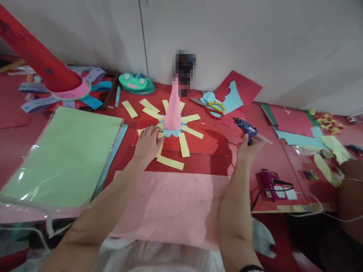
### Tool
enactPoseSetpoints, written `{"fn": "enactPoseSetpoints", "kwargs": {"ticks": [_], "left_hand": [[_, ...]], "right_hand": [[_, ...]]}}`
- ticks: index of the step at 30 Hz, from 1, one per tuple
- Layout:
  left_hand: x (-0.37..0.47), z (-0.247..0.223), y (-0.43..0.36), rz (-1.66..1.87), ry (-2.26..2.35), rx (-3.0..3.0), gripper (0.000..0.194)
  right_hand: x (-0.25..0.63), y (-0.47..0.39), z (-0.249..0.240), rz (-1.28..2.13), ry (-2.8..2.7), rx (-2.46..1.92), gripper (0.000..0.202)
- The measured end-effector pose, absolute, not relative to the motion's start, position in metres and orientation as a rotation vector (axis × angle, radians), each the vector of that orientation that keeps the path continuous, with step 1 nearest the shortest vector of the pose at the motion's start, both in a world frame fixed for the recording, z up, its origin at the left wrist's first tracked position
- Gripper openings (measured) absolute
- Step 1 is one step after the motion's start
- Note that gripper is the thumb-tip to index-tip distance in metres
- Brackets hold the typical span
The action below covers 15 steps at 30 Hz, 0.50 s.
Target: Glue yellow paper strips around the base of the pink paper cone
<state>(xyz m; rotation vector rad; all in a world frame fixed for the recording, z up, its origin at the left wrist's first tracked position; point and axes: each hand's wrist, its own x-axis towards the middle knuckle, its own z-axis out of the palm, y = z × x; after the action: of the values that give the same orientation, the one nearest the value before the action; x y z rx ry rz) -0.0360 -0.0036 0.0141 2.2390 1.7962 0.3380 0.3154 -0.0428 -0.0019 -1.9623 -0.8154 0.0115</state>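
A pink paper cone (172,113) stands upright on a scalloped blue paper base (171,133). Yellow paper strips (184,145) spread out around that base like rays, on a red board (210,142). My left hand (146,142) lies at the base's left side with its fingers stretched over the yellow strips there, thumb apart; what is under the fingers is hidden. In my right hand (250,148) is a dark blue glue gun (246,128), gripped by its handle, nozzle pointing up and left, with a clear glue stick out of its back.
Scissors (214,108) and blue scraps lie behind the board. Green sheets in plastic (65,151) lie at left, near a red paper tube (42,56). A purple power socket (273,185) with cords sits at right. Another person's arm (351,196) is at far right.
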Motion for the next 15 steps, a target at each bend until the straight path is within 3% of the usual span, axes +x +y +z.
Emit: {"fn": "enactPoseSetpoints", "kwargs": {"ticks": [8, 11, 15], "left_hand": [[-0.026, 0.019, -0.016, 0.351, 1.753, 2.298, 0.038], [-0.024, 0.019, -0.019, 0.346, 1.702, 2.332, 0.039], [-0.024, 0.019, -0.019, 0.332, 1.69, 2.353, 0.04]], "right_hand": [[0.242, -0.036, 0.017, 0.293, -0.918, -1.749, 0.046], [0.225, -0.036, 0.014, 0.325, -1.034, -1.838, 0.059], [0.215, -0.036, 0.012, 0.443, -1.155, -1.941, 0.061]]}}
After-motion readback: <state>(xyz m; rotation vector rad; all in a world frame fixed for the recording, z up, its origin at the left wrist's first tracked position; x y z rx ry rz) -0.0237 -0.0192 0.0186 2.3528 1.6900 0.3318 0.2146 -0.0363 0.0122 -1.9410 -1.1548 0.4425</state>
